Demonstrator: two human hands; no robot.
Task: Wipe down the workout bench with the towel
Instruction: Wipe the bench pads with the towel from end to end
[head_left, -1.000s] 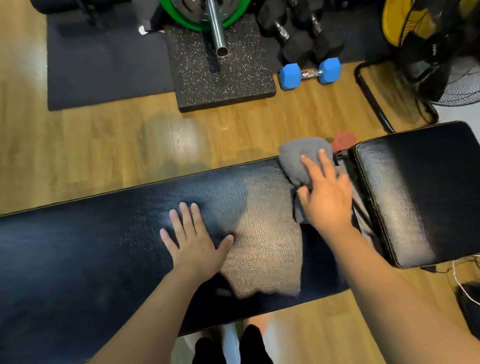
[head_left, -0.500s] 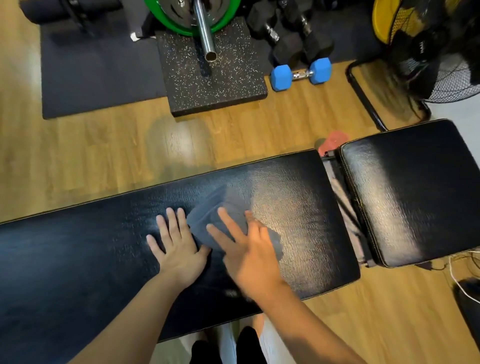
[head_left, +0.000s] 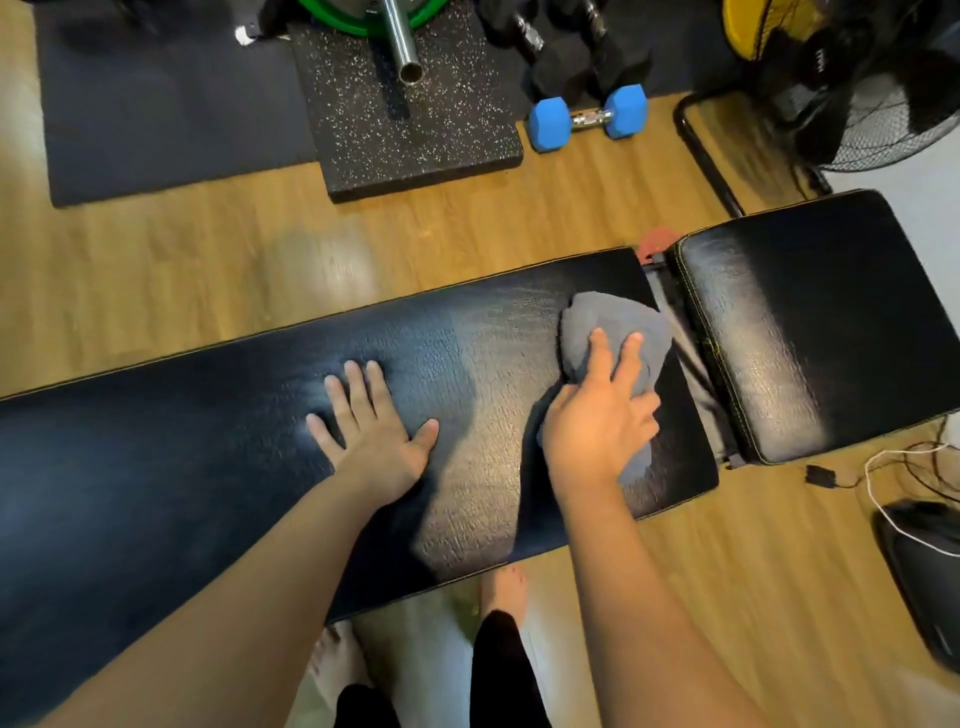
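Observation:
The black padded workout bench (head_left: 197, 441) runs across the view, its long pad on the left and a shorter seat pad (head_left: 810, 322) on the right, with a gap between them. A crumpled grey towel (head_left: 613, 327) lies on the right end of the long pad. My right hand (head_left: 597, 415) presses down on the towel, fingers spread over it. Flat on the middle of the pad lies my left hand (head_left: 369, 421), fingers apart, holding nothing.
Beyond the bench on the wooden floor lie a blue dumbbell (head_left: 587, 117), black dumbbells, a speckled rubber block (head_left: 415, 130) with a barbell end, and a dark mat (head_left: 166, 104). A fan (head_left: 872, 78) stands at the back right. Cables (head_left: 904, 467) trail at right. My bare feet stand under the near edge.
My right hand has slid the towel from the middle of the long pad, beside my left hand, back to the pad's right end. My left hand stayed flat in place.

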